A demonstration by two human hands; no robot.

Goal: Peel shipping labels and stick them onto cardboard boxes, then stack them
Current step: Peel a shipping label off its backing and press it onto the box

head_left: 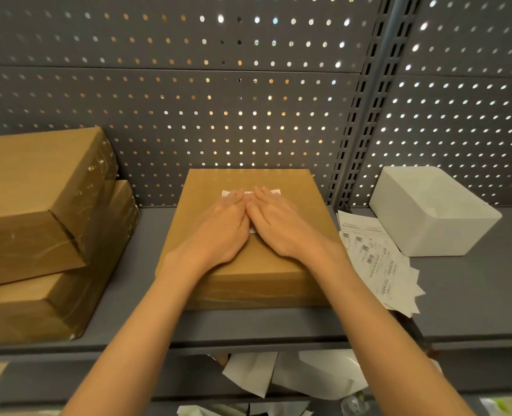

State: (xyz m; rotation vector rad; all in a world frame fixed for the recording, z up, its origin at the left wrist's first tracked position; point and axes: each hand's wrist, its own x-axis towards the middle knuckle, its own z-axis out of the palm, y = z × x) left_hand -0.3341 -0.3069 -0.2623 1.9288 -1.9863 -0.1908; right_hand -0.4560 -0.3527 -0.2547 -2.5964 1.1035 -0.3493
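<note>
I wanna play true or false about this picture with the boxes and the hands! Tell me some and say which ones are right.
1. Both hands press flat on the white label on the middle box. True.
2. The left hand holds a pair of scissors. False: it holds nothing; its fingers lie straight on the label.
3. Two brown boxes are stacked at the left. True.
4. The white container sits on top of the middle box. False: it stands on the shelf at the right.
5. Loose printed labels lie right of the middle box. True.
</note>
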